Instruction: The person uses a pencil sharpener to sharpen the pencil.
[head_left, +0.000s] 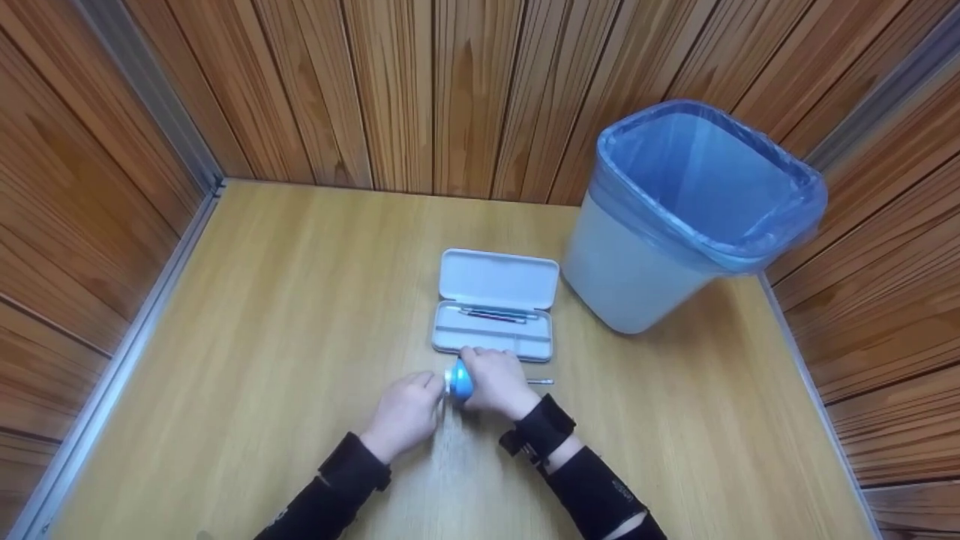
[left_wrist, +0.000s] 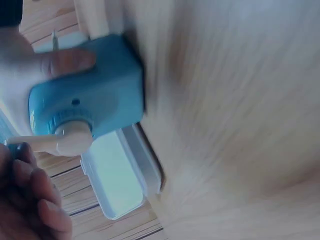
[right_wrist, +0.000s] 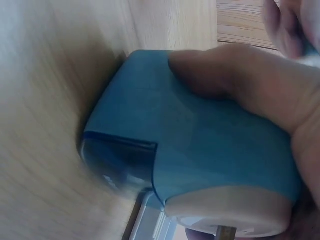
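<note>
A blue hand-crank pencil sharpener rests on the table, gripped by my right hand. In the right wrist view the thumb lies across the sharpener's blue body, above a dark clear shavings window. My left hand is at the crank side, its curled fingers around the knob end of the pale crank handle. From the opposite side of the sharpener a pencil sticks out to the right. Just behind both hands lies an open pencil case holding several pencils.
A white bin lined with a blue bag stands at the back right. Wood-panelled walls enclose the table at the back and both sides.
</note>
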